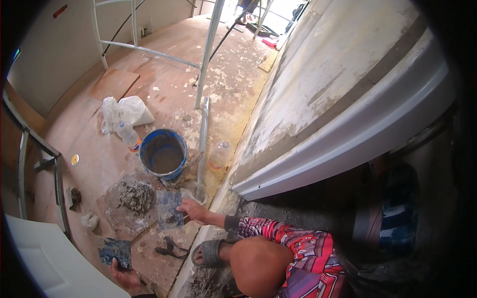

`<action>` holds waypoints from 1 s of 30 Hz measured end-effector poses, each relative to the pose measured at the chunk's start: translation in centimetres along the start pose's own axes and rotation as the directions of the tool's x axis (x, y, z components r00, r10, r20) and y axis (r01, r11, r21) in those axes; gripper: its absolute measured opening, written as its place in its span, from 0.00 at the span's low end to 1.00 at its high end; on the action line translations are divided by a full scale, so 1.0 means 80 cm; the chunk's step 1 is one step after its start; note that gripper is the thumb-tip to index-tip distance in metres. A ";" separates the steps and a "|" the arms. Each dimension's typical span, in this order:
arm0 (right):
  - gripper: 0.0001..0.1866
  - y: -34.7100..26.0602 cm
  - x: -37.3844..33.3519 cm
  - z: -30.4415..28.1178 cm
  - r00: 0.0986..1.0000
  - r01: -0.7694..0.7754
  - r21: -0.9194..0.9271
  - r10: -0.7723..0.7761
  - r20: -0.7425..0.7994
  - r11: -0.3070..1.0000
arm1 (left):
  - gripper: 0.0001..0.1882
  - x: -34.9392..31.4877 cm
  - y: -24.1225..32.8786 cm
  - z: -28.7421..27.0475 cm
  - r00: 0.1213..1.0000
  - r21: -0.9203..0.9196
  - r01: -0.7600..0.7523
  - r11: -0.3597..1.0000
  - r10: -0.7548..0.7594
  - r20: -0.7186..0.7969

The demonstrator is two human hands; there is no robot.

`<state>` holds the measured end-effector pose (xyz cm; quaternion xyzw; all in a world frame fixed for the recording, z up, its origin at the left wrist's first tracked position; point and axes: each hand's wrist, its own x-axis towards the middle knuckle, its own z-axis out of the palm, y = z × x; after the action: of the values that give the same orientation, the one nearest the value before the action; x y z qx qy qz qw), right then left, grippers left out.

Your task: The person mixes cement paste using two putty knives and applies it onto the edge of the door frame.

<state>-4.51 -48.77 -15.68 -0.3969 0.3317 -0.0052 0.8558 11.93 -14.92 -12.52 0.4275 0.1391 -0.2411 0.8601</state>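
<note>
My right hand (195, 211) is closed around the handle of a rectangular trowel (170, 209), its wide blade smeared with grey mortar. Lower left, my left hand (125, 274) grips a dark blue flat plate (115, 252) streaked with the same mortar, the thumb lying on its edge. Between and beyond my hands, a heap of wet grey mortar (135, 195) sits on a flat board (113, 213). Just past the trowel stands a blue bucket (163, 154) with grey residue inside. A black strap-like thing (171, 247) lies on the floor below the trowel.
Plastic bottles (128, 135) (219, 154) and a white sack (131, 110) are near the bucket. Scaffold legs (202, 74) rise behind it. A white door frame (348, 149) and patched wall (338, 74) run along the right. A white panel (49, 258) and metal frame (58, 188) border the left.
</note>
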 end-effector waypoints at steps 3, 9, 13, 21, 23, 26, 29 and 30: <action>0.08 0.005 0.004 -0.005 1.000 -0.012 -0.017 0.012 0.003 1.000 | 0.15 -0.005 0.001 0.007 0.999 0.061 -0.014 0.998 0.017 -0.049; 0.06 0.009 0.008 -0.007 1.000 0.000 0.001 0.000 -0.002 1.000 | 0.15 -0.004 0.000 0.007 0.998 0.109 -0.041 0.993 0.047 -0.053; 0.04 0.002 0.003 0.001 1.000 0.013 0.006 -0.013 -0.010 1.000 | 0.17 0.002 -0.001 -0.005 0.997 0.120 -0.057 0.991 0.063 -0.044; 0.06 0.009 0.012 -0.010 1.000 -0.014 -0.009 0.014 0.004 1.000 | 0.20 0.001 -0.001 -0.001 0.994 0.170 -0.092 0.981 0.102 -0.046; 0.09 0.011 0.014 -0.014 1.000 -0.024 -0.037 0.024 0.013 0.999 | 0.18 -0.001 0.000 0.008 0.992 0.184 -0.074 0.980 0.092 -0.090; 0.09 0.013 0.013 -0.012 1.000 -0.007 -0.025 0.007 0.016 1.000 | 0.18 -0.007 0.002 0.019 0.991 0.199 -0.056 0.978 0.079 -0.107; 0.04 0.013 0.009 -0.007 1.000 0.017 0.029 -0.017 -0.016 0.999 | 0.18 -0.006 0.003 0.008 0.990 0.234 -0.045 0.971 0.075 -0.119; 0.04 0.014 0.009 -0.007 1.000 0.026 0.026 -0.026 -0.013 0.999 | 0.18 -0.004 0.002 0.003 0.990 0.233 -0.045 0.971 0.075 -0.120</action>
<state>-4.57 -48.60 -17.13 -0.3901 0.3317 -0.0233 0.8586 11.71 -14.91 -12.16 0.5427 0.1519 -0.2015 0.8011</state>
